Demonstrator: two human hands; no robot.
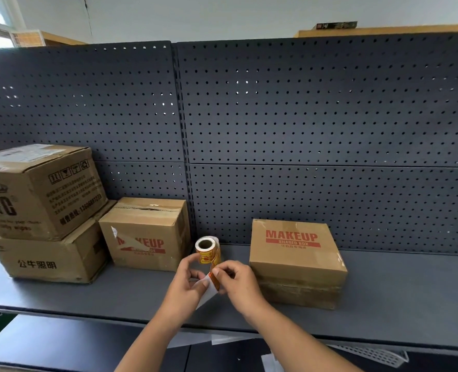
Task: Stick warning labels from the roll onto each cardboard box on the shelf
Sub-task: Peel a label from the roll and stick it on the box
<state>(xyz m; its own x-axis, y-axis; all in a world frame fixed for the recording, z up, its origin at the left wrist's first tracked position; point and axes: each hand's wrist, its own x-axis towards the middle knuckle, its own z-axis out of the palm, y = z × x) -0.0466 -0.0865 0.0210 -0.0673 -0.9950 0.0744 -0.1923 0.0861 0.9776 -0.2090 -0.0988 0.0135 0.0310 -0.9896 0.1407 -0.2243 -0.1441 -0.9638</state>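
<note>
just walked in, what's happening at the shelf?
A person is peeling a warning label off the roll, held in front of the shelf. The left hand holds the roll's white backing strip; the right hand pinches the orange label's edge. Four cardboard boxes sit on the shelf: two stacked at left, a MAKEUP box beside them with a pale patch on its front, and another MAKEUP box at right with no orange label showing.

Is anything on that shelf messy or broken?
Yes. The middle box has a white scrap stuck crookedly over its red MAKEUP print, with one corner peeling up, and the tape along its top looks torn. On the left, the top box sits twisted on the box under it.
</note>
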